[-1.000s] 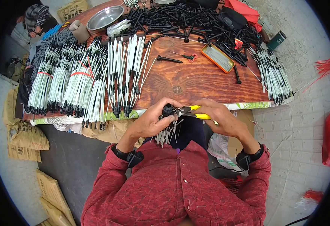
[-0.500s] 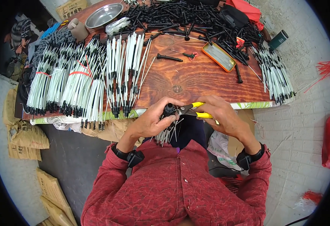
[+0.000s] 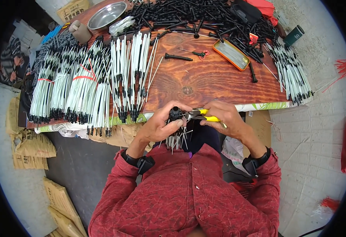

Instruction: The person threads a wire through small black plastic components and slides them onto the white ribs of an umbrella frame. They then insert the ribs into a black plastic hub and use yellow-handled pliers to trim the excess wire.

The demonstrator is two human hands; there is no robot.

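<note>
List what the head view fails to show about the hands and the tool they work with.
- Plier jaws: the yellow-handled pliers meet a small black fitting, too small to tell whether they grip it.
- Handles: mostly covered by the right hand.
- White tubes: their upper ends are hidden by the left hand; the count is unclear.
- Table: its far edge is cut off by the picture's top edge.
</note>
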